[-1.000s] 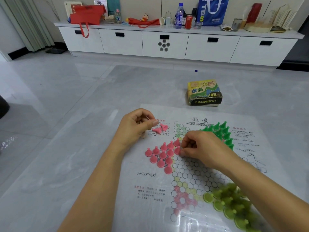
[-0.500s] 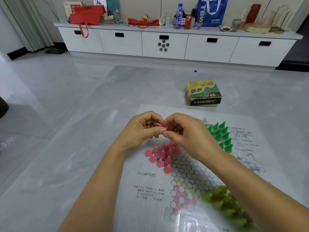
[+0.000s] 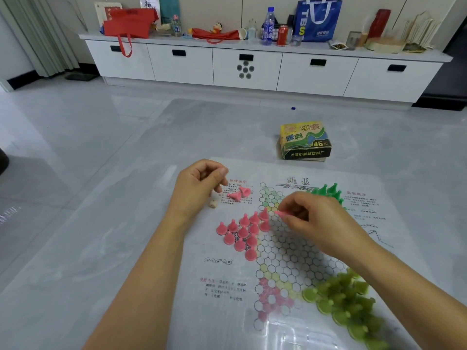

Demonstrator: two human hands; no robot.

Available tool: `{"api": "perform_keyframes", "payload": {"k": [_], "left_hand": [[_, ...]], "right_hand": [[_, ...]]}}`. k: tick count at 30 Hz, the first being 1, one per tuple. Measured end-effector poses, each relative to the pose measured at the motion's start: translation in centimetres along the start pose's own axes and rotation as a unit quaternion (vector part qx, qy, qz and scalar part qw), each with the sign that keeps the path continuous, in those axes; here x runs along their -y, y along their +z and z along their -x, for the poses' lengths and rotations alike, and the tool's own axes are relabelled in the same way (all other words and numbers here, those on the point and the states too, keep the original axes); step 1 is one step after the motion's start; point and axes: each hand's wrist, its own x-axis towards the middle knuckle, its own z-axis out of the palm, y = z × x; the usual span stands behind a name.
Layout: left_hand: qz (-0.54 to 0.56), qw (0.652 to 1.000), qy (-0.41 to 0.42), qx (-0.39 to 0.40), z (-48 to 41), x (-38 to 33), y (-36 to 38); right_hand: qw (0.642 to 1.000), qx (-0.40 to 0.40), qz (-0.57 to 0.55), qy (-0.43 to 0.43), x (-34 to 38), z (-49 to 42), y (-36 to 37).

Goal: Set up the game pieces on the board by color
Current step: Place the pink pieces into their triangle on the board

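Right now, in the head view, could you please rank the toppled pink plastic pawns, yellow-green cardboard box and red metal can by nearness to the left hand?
1. Toppled pink pawns, beside the left hand.
2. Cardboard box, just beyond the board.
3. Red can, on the far cabinet.

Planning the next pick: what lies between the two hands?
In the head view, two loose pink pieces lie tipped on the board between the left hand and the right hand with its held pink piece.

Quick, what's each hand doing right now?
Left hand: fingers curled; holding anything, cannot tell.
Right hand: pinching a pink piece.
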Motion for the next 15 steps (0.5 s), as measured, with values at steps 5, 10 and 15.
{"api": "perform_keyframes", "payload": {"k": [5, 10, 15], "left_hand": [[-0.094, 0.995, -0.006, -0.041, -0.4, 1.4, 0.0], [-0.286, 0.957, 0.047, 0.024, -0.1, 1.9, 0.6], [-0.308, 0.949, 0.041, 0.052, -0.1, 1.9, 0.5]], "right_hand": [[0.998, 0.056, 0.032, 0.006, -0.2, 0.6, 0.6], [0.997, 0.068, 0.043, -0.003, -0.2, 0.5, 1.1], [0.996, 0.085, 0.038, 0.017, -0.4, 0.5, 1.3]]}}
